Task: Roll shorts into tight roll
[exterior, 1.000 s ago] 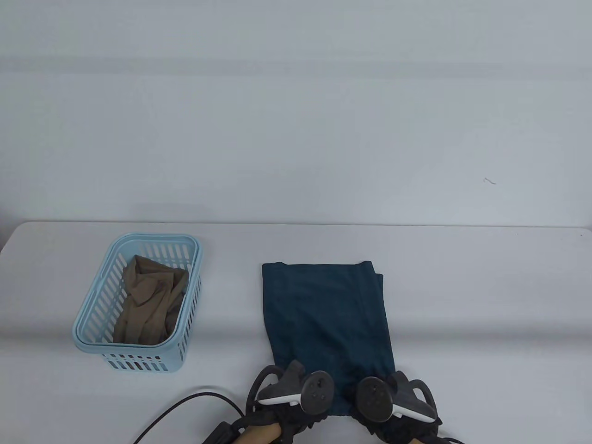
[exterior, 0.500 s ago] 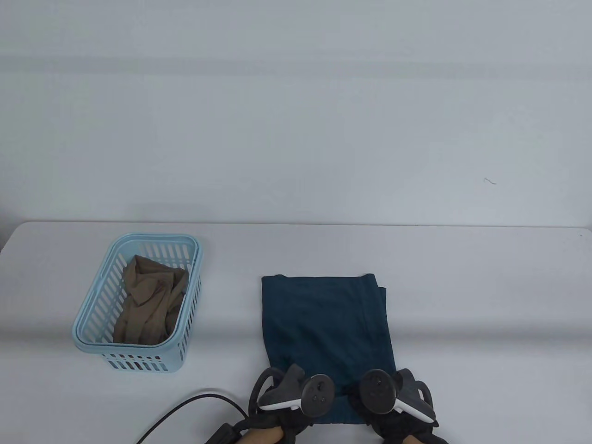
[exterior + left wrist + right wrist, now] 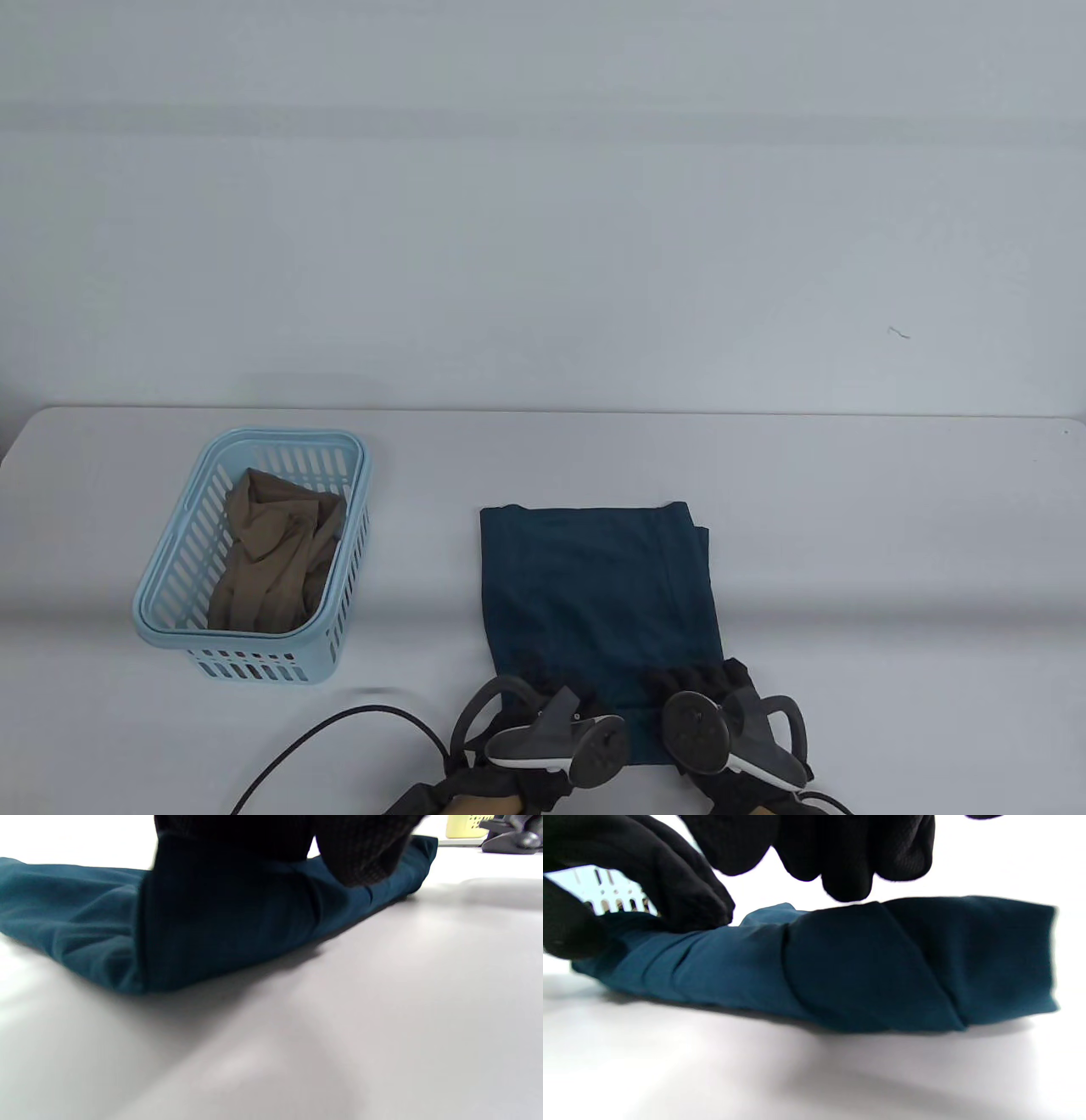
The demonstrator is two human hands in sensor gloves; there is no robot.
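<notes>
**Both hands on near hem of shorts; first fold raised**

Table view: dark teal shorts [image 3: 598,594] lie flat on the white table [image 3: 891,552], folded lengthwise, long axis running away from the person. Left hand [image 3: 543,692] and right hand [image 3: 704,692] sit at the near end, side by side, gloved fingers curled over the fabric edge. Trackers hide most of each palm here, so the grip itself is not readable from above.

Left wrist view: adds the profile. The near edge of the shorts [image 3: 220,925] is lifted and turned over into a thick fold, with dark fingers [image 3: 360,861] pressing down on its top. Whether the thumb is under the cloth cannot be told.

Right wrist view: shorts [image 3: 861,971] seen as a low bundle, several overlapping layers. Thumb [image 3: 683,899] touches the cloth at left; the other fingers [image 3: 846,870] curl over the top edge.

Off to the left: light blue slotted basket [image 3: 254,552] containing tan fabric [image 3: 276,552]; black cable [image 3: 339,739] near the front edge.
</notes>
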